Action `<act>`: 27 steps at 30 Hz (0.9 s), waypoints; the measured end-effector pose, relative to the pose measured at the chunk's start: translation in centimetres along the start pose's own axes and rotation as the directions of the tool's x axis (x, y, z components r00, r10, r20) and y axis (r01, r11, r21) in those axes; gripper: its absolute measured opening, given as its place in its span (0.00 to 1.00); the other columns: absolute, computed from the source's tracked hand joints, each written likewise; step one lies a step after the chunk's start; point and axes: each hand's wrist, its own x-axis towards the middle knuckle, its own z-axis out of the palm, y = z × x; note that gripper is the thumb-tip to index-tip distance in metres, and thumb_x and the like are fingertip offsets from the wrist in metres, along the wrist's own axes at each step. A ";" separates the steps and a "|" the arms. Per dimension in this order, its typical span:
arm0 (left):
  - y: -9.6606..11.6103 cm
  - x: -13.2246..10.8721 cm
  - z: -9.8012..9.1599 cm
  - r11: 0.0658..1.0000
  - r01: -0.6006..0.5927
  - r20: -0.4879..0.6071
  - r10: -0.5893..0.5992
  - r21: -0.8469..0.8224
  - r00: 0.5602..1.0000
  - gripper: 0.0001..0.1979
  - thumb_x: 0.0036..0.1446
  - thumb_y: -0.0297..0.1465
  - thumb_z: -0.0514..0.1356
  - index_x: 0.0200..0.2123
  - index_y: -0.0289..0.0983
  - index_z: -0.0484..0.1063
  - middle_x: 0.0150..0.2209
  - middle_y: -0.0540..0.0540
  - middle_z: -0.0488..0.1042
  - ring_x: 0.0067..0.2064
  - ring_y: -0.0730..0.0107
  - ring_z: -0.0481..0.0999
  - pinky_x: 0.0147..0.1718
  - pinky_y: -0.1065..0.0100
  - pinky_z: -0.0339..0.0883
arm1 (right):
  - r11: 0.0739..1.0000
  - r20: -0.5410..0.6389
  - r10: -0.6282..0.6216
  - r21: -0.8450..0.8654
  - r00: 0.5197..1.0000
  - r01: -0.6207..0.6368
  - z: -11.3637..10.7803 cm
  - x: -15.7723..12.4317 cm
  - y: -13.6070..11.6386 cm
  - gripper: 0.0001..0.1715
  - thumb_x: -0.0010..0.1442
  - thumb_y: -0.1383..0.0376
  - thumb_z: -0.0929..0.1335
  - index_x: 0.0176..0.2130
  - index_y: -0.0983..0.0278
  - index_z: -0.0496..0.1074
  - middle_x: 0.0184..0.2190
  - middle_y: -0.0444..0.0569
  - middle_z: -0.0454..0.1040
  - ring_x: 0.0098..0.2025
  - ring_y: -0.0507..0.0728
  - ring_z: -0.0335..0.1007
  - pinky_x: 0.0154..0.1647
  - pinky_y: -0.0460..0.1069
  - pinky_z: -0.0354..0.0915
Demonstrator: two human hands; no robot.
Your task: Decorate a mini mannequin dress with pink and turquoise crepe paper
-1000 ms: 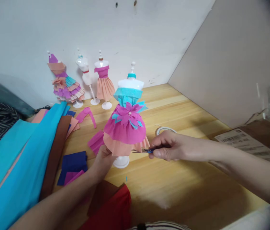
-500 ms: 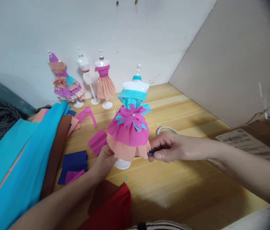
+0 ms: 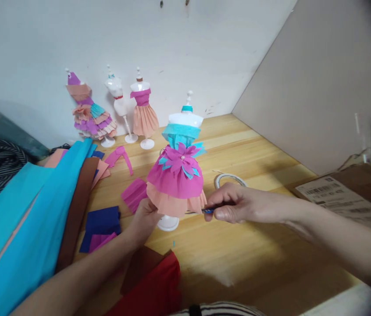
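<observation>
A small white mannequin (image 3: pixel 185 119) stands mid-table in a crepe paper dress (image 3: pixel 175 177): teal bodice, magenta skirt with a paper flower, peach underskirt. My left hand (image 3: pixel 144 217) pinches the left hem of the peach layer, fingers closed on it. My right hand (image 3: pixel 238 202) is closed on small blue-handled scissors (image 3: pixel 205 211), whose blades reach in under the right hem of the skirt. The white round base (image 3: pixel 168 223) shows between my hands.
Three more dressed mannequins (image 3: pixel 116 109) stand against the back wall. Sheets of teal, brown and pink crepe paper (image 3: pixel 37 219) lie at left, with navy (image 3: pixel 101 221) and magenta scraps (image 3: pixel 134 193) nearby. A tape roll (image 3: pixel 230 177) sits behind my right hand. A cardboard box (image 3: pixel 346 197) is at right.
The mannequin shifted slightly right and was tipped, then settled upright. My right hand stayed at the skirt's right hem with the scissors; my left hand kept hold of the hem.
</observation>
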 end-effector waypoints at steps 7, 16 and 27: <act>0.0 0.0 0.0 1.000 0.004 0.004 -0.004 -0.029 1.000 0.11 0.36 0.32 0.69 0.26 0.32 0.79 0.25 0.45 0.78 0.26 0.69 0.72 0.30 0.69 0.65 | 0.993 -0.014 0.011 0.119 1.000 -0.009 0.1 0.0 0.4 0.30 0.52 0.44 0.67 0.34 0.70 0.70 0.19 0.36 0.52 0.20 0.45 0.43 0.19 0.44 0.43; 0.1 0.0 0.0 0.999 -0.006 -0.018 0.005 -0.037 1.000 0.08 0.38 0.32 0.67 0.25 0.33 0.78 0.24 0.45 0.78 0.26 0.68 0.73 0.29 0.69 0.65 | 0.999 -0.022 -0.048 -0.013 0.999 0.048 0.0 -0.1 0.2 0.29 0.55 0.45 0.66 0.33 0.70 0.70 0.22 0.39 0.56 0.23 0.46 0.47 0.23 0.45 0.47; 0.4 0.0 0.0 1.000 -0.027 -0.020 0.027 -0.016 0.999 0.09 0.37 0.33 0.68 0.21 0.32 0.77 0.20 0.47 0.75 0.29 0.66 0.73 0.29 0.70 0.63 | 0.955 -0.361 -0.284 -0.027 0.888 0.295 5.2 0.5 2.1 0.29 0.55 0.41 0.63 0.27 0.66 0.62 0.21 0.41 0.56 0.24 0.48 0.49 0.23 0.45 0.48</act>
